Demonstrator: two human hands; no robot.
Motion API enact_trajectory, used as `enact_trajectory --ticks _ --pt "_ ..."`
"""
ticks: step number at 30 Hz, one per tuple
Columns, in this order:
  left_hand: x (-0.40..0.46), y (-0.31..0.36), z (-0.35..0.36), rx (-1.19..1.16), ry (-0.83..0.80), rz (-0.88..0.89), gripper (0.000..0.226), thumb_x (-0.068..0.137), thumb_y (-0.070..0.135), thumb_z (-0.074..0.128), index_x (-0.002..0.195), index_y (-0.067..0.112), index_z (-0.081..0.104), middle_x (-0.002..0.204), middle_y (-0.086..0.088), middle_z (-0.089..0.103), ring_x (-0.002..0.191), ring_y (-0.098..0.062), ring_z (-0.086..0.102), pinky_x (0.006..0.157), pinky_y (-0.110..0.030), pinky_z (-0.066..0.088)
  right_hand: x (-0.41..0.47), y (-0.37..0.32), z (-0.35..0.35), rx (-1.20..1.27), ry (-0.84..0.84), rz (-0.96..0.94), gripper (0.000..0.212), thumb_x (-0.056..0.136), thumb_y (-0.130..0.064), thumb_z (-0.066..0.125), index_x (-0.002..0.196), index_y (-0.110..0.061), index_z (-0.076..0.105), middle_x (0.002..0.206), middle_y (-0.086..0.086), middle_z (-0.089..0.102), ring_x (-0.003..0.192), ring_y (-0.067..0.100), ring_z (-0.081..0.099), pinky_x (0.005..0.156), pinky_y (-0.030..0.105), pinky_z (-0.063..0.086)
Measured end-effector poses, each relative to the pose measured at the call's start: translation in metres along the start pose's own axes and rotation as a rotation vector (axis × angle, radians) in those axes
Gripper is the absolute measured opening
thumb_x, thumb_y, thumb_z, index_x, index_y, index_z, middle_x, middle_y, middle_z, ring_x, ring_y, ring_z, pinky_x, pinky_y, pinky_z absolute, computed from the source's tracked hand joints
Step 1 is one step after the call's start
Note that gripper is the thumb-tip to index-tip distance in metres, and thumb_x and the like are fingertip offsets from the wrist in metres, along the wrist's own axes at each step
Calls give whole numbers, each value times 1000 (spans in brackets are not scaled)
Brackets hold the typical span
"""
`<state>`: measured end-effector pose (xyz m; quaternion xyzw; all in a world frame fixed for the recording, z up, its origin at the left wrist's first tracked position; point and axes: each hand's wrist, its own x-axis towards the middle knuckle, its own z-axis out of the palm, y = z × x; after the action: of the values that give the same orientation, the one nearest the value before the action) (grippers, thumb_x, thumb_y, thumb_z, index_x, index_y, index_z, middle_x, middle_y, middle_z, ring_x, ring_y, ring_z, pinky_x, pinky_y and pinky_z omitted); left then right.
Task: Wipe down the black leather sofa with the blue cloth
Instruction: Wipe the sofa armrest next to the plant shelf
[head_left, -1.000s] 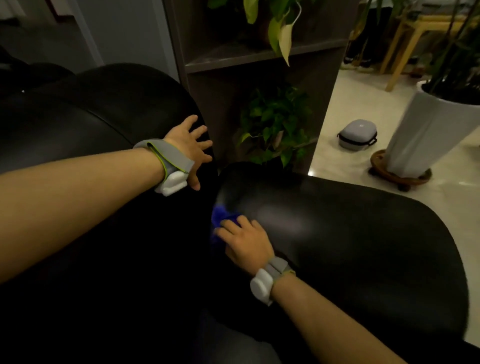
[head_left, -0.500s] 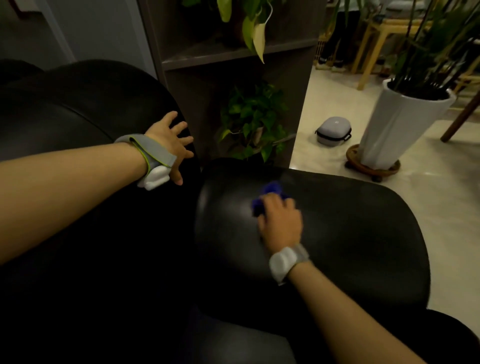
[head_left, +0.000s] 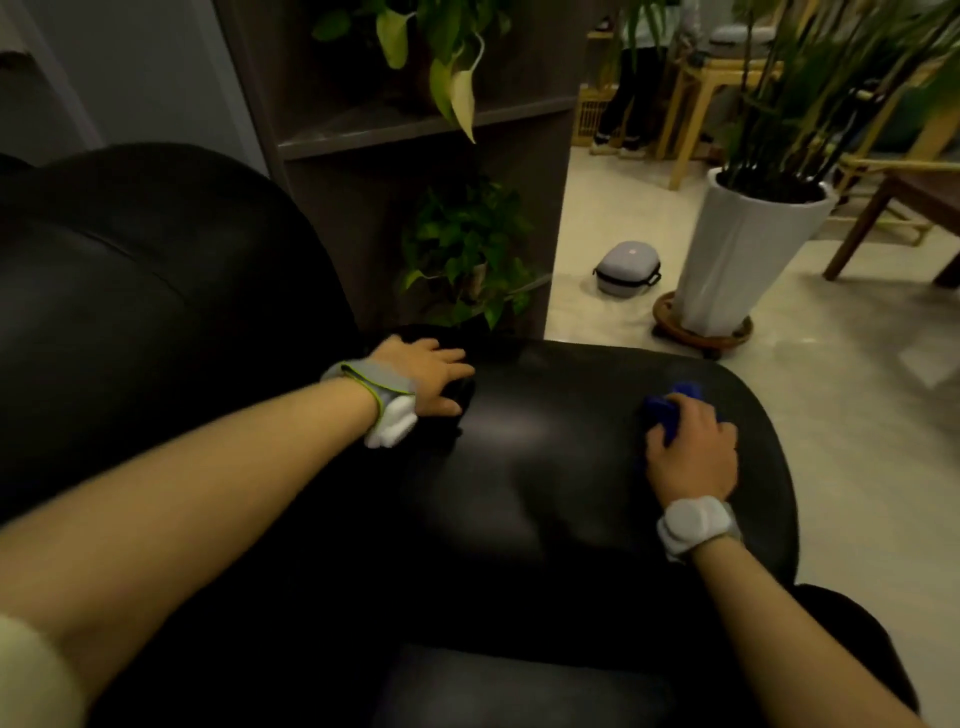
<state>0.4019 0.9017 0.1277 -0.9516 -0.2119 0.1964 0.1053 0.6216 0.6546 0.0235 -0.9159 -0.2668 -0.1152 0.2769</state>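
The black leather sofa (head_left: 545, 467) fills the lower left and middle of the head view, with its wide armrest in front of me. My right hand (head_left: 691, 452) grips the bunched blue cloth (head_left: 667, 410) and presses it onto the right part of the armrest top. Only a little of the cloth shows past my fingers. My left hand (head_left: 428, 371) lies flat on the armrest's back left edge, fingers spread and holding nothing. Both wrists wear grey bands with white units.
A dark shelf unit (head_left: 415, 124) with leafy plants (head_left: 467, 260) stands right behind the armrest. A tall white planter (head_left: 737, 260) on a wooden roller base and a small grey case (head_left: 626, 267) sit on the pale floor at right. Wooden furniture stands farther back.
My right hand has swept the blue cloth across the armrest from its left side to its right side. My left hand has come off the sofa back and down onto the armrest's back edge.
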Motion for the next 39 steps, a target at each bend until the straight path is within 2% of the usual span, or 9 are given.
enact_trajectory --ticks 3,9,14,18,24,29,32,37,39 --pt "29 47 11 -329 28 -3 71 95 67 34 155 45 3 165 16 -5 153 -25 -1 116 -62 16 -25 -22 6 -14 -30 -157 43 79 -21 70 120 -25 58 122 6 60 95 35 54 70 42 50" --pt "77 108 11 -409 92 18 58 100 53 32 152 49 8 163 19 -8 152 -24 -8 107 -76 2 -66 -30 5 -105 -195 -807 60 71 -31 75 128 -26 59 134 0 57 96 28 58 66 39 51" --pt "83 125 34 -544 68 -78 60 95 69 26 147 60 -4 159 27 -19 149 -13 -22 105 -71 -16 -18 65 -29 26 -53 -360 49 72 -13 75 120 -17 65 127 8 63 89 38 57 69 43 52" --pt "74 136 38 -502 127 -171 60 98 64 26 148 57 -5 159 26 -20 148 -10 -22 109 -67 -17 6 104 -37 141 -22 -37 40 82 -7 68 121 -14 59 123 11 61 97 41 50 78 48 49" --pt "87 140 41 -448 73 -223 65 98 62 28 148 54 -14 156 27 -27 148 -8 -22 111 -66 -11 -19 77 -28 53 -26 -390 53 64 -10 79 116 -16 68 127 7 64 77 37 57 62 44 51" --pt "92 137 57 -396 91 -264 71 94 68 27 131 61 -33 142 30 -45 147 -6 -22 111 -66 -9 -29 68 -23 64 -150 -749 55 65 -22 82 118 -23 67 127 2 64 80 30 60 58 40 50" --pt "92 137 59 -420 107 -238 70 95 65 24 126 63 -40 140 31 -48 146 -8 -28 108 -68 -15 1 92 -27 116 -112 -548 54 67 -12 78 119 -19 67 129 4 62 83 34 58 65 43 50" --pt "94 138 66 -416 132 -202 65 93 63 14 124 61 -43 136 31 -52 143 -10 -34 105 -67 -22 18 111 -26 307 61 112 34 87 -10 61 120 -16 58 124 8 61 99 39 50 84 39 39" --pt "97 136 68 -432 161 -169 63 92 64 13 125 62 -40 133 34 -52 142 -9 -35 103 -66 -25 -2 91 -25 240 124 115 32 87 -14 61 118 -18 59 121 7 62 94 39 50 80 40 40"
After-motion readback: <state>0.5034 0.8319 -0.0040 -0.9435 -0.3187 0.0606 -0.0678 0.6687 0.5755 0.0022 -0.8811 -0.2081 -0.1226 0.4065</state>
